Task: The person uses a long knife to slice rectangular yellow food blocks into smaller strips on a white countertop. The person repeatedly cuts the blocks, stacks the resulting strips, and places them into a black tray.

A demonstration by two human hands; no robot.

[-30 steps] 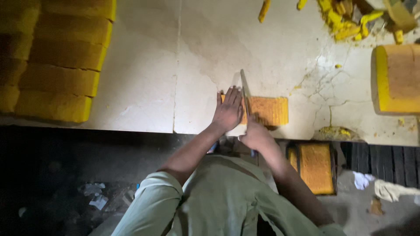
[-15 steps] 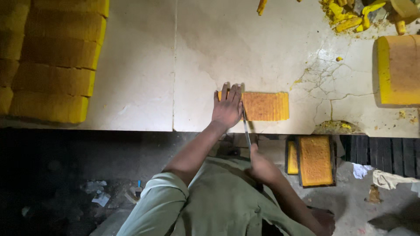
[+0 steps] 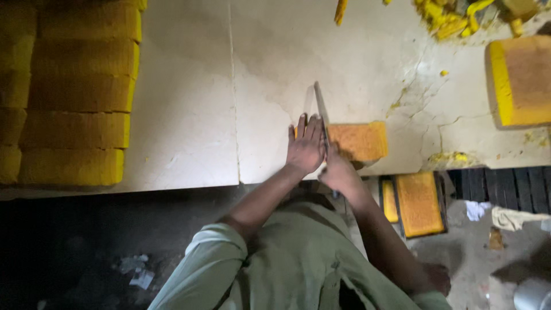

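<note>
Pressing flat, left hand (image 3: 306, 146) steadies yellow slab (image 3: 356, 142) at near edge of stone table (image 3: 189, 115), keeping it from sliding. Right hand (image 3: 338, 172), just beside, closed around long knife (image 3: 320, 109), blade standing along slab's left end.

There is a single view, from a camera worn on the person's head, looking almost straight down past the chest and forearms onto the pale desk (image 3: 183, 115) and the strip of floor (image 3: 476, 252) beside its near edge. It sits close enough that both hands, the left hand (image 3: 306, 146) and the right hand (image 3: 338, 172), fall near the middle of the picture, while the desk runs out of view at the top and both sides. With no second camera, no part of the scene is shared between views.
</note>
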